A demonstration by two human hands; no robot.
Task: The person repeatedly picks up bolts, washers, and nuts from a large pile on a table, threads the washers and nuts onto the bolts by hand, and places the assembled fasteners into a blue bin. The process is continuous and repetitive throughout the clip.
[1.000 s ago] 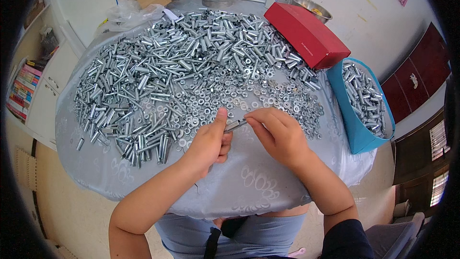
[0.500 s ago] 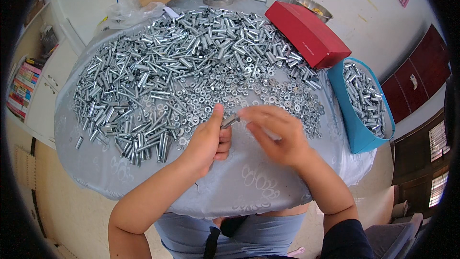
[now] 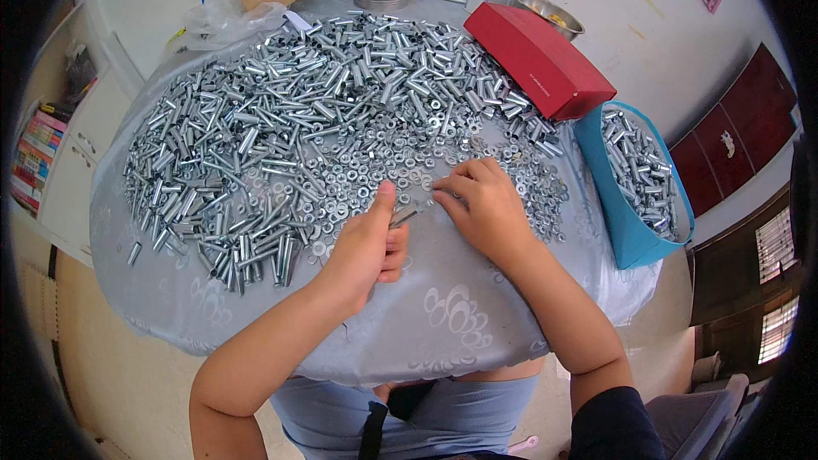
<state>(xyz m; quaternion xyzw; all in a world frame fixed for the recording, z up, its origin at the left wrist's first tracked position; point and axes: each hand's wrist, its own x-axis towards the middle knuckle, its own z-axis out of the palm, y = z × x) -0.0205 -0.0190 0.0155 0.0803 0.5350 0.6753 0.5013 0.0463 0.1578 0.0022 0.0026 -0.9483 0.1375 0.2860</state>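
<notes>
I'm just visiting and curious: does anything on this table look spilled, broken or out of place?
Nothing looks broken. The metal sleeves and nuts lie loose in a heap across the grey tablecloth, while more sleeves sit neatly in the blue bin.

Two hands (image 3: 426, 226), one red box (image 3: 537, 58)

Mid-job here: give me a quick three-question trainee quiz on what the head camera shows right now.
1. True or false: the blue bin at the table's right edge holds metal parts.
2. What does the left hand hold? A) a slim metal bolt B) a red box C) a spray bottle
3. Fill in: the right hand rests its fingertips among the loose ____ on the grey tablecloth.

Key: 1 true; 2 A; 3 nuts and washers.
</notes>
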